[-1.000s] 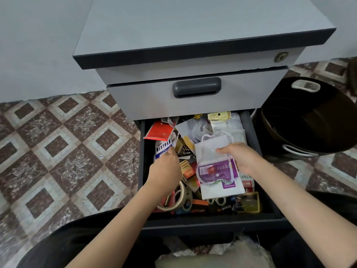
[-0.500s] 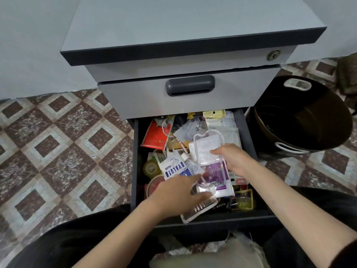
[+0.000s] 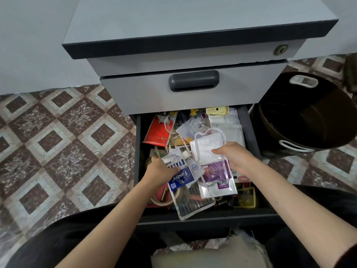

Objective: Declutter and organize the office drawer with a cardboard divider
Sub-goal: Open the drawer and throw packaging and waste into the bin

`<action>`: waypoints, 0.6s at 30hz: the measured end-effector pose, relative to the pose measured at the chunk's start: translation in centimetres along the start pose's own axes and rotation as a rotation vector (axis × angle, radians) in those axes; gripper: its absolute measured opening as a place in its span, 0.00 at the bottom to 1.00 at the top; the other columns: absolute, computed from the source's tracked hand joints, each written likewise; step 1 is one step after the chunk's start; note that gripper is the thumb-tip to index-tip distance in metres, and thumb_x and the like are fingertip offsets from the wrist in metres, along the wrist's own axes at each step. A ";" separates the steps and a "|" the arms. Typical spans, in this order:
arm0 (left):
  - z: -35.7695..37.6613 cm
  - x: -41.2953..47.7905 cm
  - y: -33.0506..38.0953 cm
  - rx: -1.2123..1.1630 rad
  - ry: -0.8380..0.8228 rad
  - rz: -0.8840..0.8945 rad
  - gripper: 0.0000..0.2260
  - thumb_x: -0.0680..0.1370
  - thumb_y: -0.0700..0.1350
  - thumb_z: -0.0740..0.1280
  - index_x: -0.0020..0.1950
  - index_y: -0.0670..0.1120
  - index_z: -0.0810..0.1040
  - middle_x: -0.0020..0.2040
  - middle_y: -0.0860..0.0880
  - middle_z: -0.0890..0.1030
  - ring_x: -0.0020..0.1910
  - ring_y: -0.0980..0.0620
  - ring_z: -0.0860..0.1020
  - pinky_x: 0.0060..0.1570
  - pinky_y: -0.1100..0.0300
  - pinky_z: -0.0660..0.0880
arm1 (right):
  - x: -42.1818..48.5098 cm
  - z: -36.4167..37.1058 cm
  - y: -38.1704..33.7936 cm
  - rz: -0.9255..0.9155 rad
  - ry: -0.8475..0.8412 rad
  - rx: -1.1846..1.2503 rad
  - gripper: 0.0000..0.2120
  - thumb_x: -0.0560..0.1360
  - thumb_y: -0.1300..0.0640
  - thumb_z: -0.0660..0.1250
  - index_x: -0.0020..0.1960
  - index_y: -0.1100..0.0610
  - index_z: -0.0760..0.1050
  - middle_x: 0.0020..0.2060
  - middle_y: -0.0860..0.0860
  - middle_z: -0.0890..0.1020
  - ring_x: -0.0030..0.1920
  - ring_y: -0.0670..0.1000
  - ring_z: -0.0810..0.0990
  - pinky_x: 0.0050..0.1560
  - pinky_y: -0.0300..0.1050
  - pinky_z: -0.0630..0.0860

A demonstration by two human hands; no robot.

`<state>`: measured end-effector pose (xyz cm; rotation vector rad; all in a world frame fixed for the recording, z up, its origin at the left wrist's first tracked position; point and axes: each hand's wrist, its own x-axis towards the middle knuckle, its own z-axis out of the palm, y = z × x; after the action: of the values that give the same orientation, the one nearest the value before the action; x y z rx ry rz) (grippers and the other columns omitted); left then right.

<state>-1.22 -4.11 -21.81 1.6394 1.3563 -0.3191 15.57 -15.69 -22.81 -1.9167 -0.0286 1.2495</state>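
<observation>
Left hand: The left hand (image 3: 162, 171) has come up out of the clutter it was digging in a second ago. Its fingers are now curled round the edge of a clear plastic pen pack with a blue-and-white label (image 3: 181, 177).
Pen pack: It was buried among the clutter a second ago. It is now raised and tilted above the left-centre of the drawer, with its lower end over the front rim.
Right hand: The right hand (image 3: 233, 159) keeps its pinch on a clear plastic pouch with a white-and-purple insert (image 3: 216, 171), just beside the pen pack.
Drawer: The dark grey open drawer (image 3: 249, 132) stays heaped with packets, tape and small boxes. No cardboard divider shows.
Bin: A black round bin with white handles (image 3: 318, 122) stands on the floor to the drawer's right.
Meaning: Both hands are loaded, so emptying appears barely begun. These two items probably need setting outside the drawer.
</observation>
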 end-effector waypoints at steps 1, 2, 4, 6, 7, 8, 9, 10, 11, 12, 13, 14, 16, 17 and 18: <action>0.2 0.1 -0.1 -0.048 0.024 -0.012 0.24 0.73 0.47 0.72 0.62 0.38 0.67 0.50 0.47 0.77 0.39 0.53 0.77 0.31 0.65 0.72 | 0.2 0.0 0.1 -0.003 -0.005 -0.002 0.22 0.76 0.62 0.65 0.69 0.62 0.67 0.64 0.56 0.73 0.64 0.55 0.70 0.56 0.43 0.63; 0.5 0.3 -0.2 -0.120 0.051 -0.023 0.21 0.72 0.46 0.73 0.59 0.38 0.71 0.50 0.45 0.80 0.41 0.51 0.79 0.33 0.62 0.75 | 0.1 0.0 0.1 -0.010 -0.006 -0.005 0.21 0.76 0.62 0.65 0.68 0.62 0.68 0.63 0.56 0.74 0.62 0.54 0.71 0.56 0.43 0.63; 0.8 0.1 0.0 -0.300 0.073 -0.060 0.11 0.71 0.41 0.74 0.50 0.39 0.77 0.48 0.43 0.82 0.43 0.46 0.81 0.41 0.55 0.79 | 0.1 0.2 0.1 -0.019 -0.008 0.000 0.21 0.76 0.63 0.65 0.68 0.61 0.68 0.62 0.55 0.74 0.59 0.53 0.72 0.56 0.43 0.64; 0.8 -0.4 0.5 -0.515 0.039 -0.097 0.05 0.73 0.37 0.71 0.47 0.39 0.78 0.43 0.43 0.82 0.40 0.46 0.81 0.39 0.57 0.80 | 0.1 0.2 0.1 -0.023 -0.009 0.011 0.21 0.76 0.63 0.65 0.68 0.61 0.68 0.61 0.54 0.74 0.63 0.54 0.71 0.57 0.42 0.63; 0.7 -1.0 0.8 -0.620 0.011 -0.111 0.03 0.74 0.35 0.70 0.46 0.39 0.77 0.40 0.44 0.81 0.36 0.48 0.80 0.33 0.60 0.79 | 0.1 0.2 0.1 -0.024 -0.017 0.020 0.22 0.76 0.63 0.65 0.69 0.62 0.67 0.61 0.53 0.74 0.65 0.55 0.70 0.57 0.42 0.63; 0.6 -1.5 1.1 -0.703 -0.006 -0.115 0.03 0.75 0.35 0.68 0.46 0.41 0.76 0.39 0.45 0.80 0.34 0.50 0.79 0.29 0.62 0.77 | -0.2 0.3 -0.1 -0.025 -0.025 0.026 0.22 0.76 0.63 0.66 0.69 0.62 0.67 0.60 0.52 0.74 0.65 0.55 0.70 0.58 0.43 0.64; 0.5 -2.0 1.3 -0.767 -0.013 -0.113 0.03 0.76 0.35 0.66 0.46 0.42 0.76 0.40 0.46 0.80 0.34 0.50 0.79 0.30 0.61 0.77 | -0.2 0.3 0.0 -0.026 -0.026 0.028 0.23 0.75 0.62 0.66 0.69 0.62 0.67 0.62 0.52 0.74 0.64 0.55 0.71 0.60 0.43 0.65; 0.5 -2.5 1.3 -0.813 -0.021 -0.104 0.03 0.77 0.36 0.65 0.47 0.42 0.75 0.41 0.45 0.81 0.35 0.49 0.79 0.31 0.59 0.77 | -0.4 0.4 -0.1 -0.032 -0.022 0.029 0.23 0.75 0.61 0.66 0.69 0.62 0.67 0.63 0.53 0.74 0.63 0.55 0.72 0.62 0.45 0.67; 0.4 -3.1 1.5 -0.842 -0.034 -0.086 0.03 0.78 0.36 0.64 0.48 0.43 0.75 0.41 0.45 0.81 0.35 0.49 0.80 0.32 0.58 0.77 | -0.5 0.4 -0.2 -0.037 -0.015 0.028 0.21 0.75 0.61 0.66 0.67 0.62 0.69 0.62 0.54 0.75 0.61 0.54 0.73 0.61 0.46 0.68; 0.5 -3.6 1.6 -0.844 -0.048 -0.050 0.03 0.78 0.36 0.63 0.49 0.43 0.75 0.42 0.45 0.82 0.35 0.49 0.80 0.31 0.58 0.77 | -0.8 0.6 -0.4 -0.052 -0.007 0.034 0.18 0.75 0.62 0.66 0.65 0.61 0.70 0.60 0.54 0.77 0.59 0.54 0.74 0.60 0.46 0.70; 0.5 -4.1 1.7 -0.836 -0.058 -0.007 0.03 0.79 0.37 0.63 0.50 0.44 0.75 0.42 0.46 0.82 0.35 0.50 0.81 0.29 0.59 0.77 | -1.0 0.6 -0.6 -0.069 0.000 0.046 0.16 0.76 0.63 0.65 0.63 0.60 0.72 0.58 0.55 0.78 0.57 0.54 0.76 0.58 0.46 0.71; 0.6 -4.5 1.8 -0.821 -0.060 0.038 0.04 0.79 0.37 0.63 0.50 0.45 0.74 0.43 0.47 0.82 0.36 0.51 0.81 0.30 0.59 0.77 | -1.2 0.7 -0.7 -0.085 0.007 0.060 0.15 0.76 0.64 0.64 0.62 0.59 0.72 0.56 0.55 0.79 0.56 0.55 0.77 0.57 0.47 0.73; 0.5 -4.9 2.1 -0.781 -0.027 0.116 0.05 0.79 0.38 0.63 0.53 0.46 0.73 0.47 0.47 0.82 0.40 0.51 0.82 0.33 0.59 0.78 | -1.8 0.9 -1.2 -0.113 -0.008 0.116 0.14 0.76 0.65 0.63 0.61 0.58 0.72 0.53 0.56 0.80 0.52 0.55 0.79 0.52 0.49 0.77; 0.4 -4.8 2.3 -0.756 0.005 0.147 0.06 0.79 0.39 0.63 0.55 0.45 0.72 0.48 0.47 0.81 0.42 0.50 0.82 0.36 0.59 0.79 | -2.1 1.0 -1.5 -0.130 -0.034 0.151 0.13 0.77 0.65 0.62 0.60 0.57 0.72 0.51 0.56 0.80 0.49 0.54 0.80 0.48 0.49 0.78; 0.2 -4.6 2.4 -0.730 0.037 0.175 0.06 0.80 0.39 0.62 0.56 0.45 0.72 0.50 0.47 0.81 0.43 0.50 0.82 0.39 0.57 0.80 | -2.3 1.1 -1.7 -0.148 -0.075 0.184 0.12 0.77 0.66 0.61 0.58 0.56 0.73 0.50 0.57 0.81 0.48 0.55 0.80 0.46 0.49 0.78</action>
<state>-0.72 -6.96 -17.53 1.1310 1.1520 0.2893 14.24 -14.92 -20.16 -1.6782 -0.0899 1.1821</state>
